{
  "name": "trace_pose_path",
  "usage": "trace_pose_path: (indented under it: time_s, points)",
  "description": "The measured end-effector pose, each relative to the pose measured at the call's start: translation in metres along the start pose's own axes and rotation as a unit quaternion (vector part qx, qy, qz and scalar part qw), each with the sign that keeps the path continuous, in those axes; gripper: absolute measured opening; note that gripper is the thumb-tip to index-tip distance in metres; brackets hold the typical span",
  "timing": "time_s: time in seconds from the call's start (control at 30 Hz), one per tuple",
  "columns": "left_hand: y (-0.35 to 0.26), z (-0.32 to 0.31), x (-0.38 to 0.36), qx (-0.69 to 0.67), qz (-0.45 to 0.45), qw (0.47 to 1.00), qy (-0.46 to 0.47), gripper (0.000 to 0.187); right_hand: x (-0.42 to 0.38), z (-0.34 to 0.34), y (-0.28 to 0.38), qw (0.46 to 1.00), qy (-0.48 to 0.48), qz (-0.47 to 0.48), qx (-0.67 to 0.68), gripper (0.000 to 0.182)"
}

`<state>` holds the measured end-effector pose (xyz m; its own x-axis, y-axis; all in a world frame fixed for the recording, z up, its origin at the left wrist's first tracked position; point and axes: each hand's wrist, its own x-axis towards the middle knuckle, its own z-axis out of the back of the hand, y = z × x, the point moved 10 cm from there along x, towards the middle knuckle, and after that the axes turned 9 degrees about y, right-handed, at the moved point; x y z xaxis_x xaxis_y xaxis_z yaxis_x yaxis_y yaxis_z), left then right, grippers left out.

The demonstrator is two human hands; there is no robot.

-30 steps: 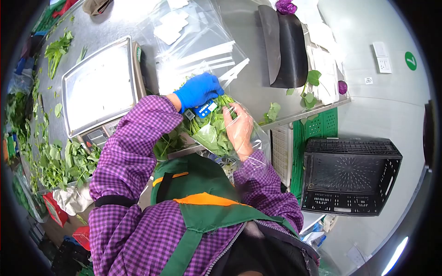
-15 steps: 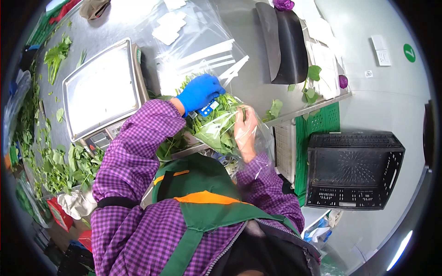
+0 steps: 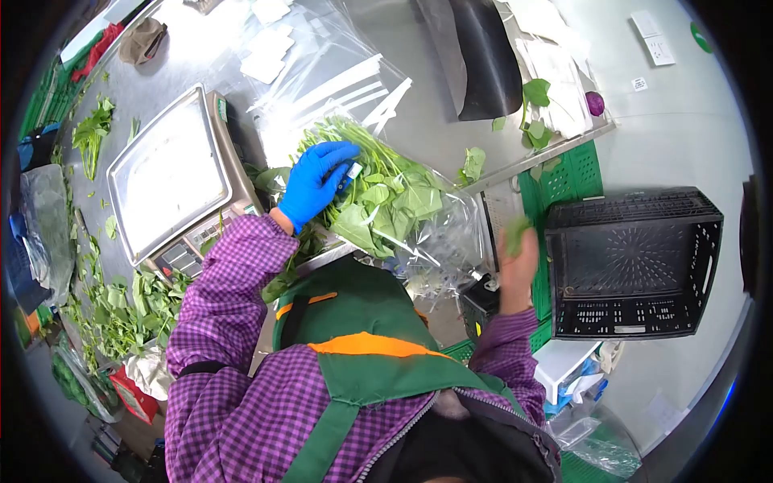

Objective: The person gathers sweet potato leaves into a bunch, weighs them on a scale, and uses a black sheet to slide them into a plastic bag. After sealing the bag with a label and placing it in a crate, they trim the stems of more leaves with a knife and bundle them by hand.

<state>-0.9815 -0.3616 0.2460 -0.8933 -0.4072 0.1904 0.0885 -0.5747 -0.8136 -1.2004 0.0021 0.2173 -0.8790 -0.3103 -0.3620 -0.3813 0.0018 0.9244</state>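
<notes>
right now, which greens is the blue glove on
The bunch right of the scale, under the gloved left hand. The smaller bunch and the heap lie nearer the picture's left edge, with no hand on them.

At the upper middle, I see bare bench (image 3: pixel 439 135), with room for hands to pass between the clear bags (image 3: pixel 334 83) and the black sheet (image 3: pixel 489 66). The big scale (image 3: pixel 171 173) blocks the left side. Leafy greens (image 3: pixel 390 197) fill the middle. A black crate (image 3: pixel 632 267) stands in the way at the right.
</notes>
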Motion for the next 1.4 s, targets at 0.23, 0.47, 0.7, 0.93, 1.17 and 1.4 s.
trace_pose_path:
  time_s: [0.23, 0.47, 0.7, 0.93, 1.17, 1.4]
  points:
    - [-0.008, 0.003, -0.039, -0.065, 0.039, 0.992, -0.099, 0.034, -0.025, 0.008, -0.095, 0.924, 0.245, -0.275, 0.102, 0.051]
    - [-0.017, -0.028, -0.054, 0.088, 0.04, 0.995, -0.019, 0.052, -0.037, -0.121, -0.066, 0.86, 0.082, -0.282, 0.418, 0.035]
    - [-0.011, -0.029, -0.064, 0.086, 0.042, 0.995, -0.026, 0.053, 0.016, -0.034, -0.005, 0.812, 0.171, -0.122, 0.545, 0.021]
    - [0.006, 0.008, -0.064, -0.11, 0.105, 0.977, -0.148, 0.028, -0.081, -0.066, -0.07, 0.929, 0.343, -0.134, -0.029, 0.034]
    - [0.013, 0.005, -0.055, -0.144, 0.103, 0.975, -0.131, 0.025, -0.11, -0.118, -0.078, 0.83, 0.347, -0.212, 0.382, 0.058]
    - [0.012, -0.018, -0.051, -0.069, 0.15, 0.978, -0.127, 0.028, -0.101, -0.098, -0.085, 0.925, 0.326, -0.162, -0.106, 0.049]
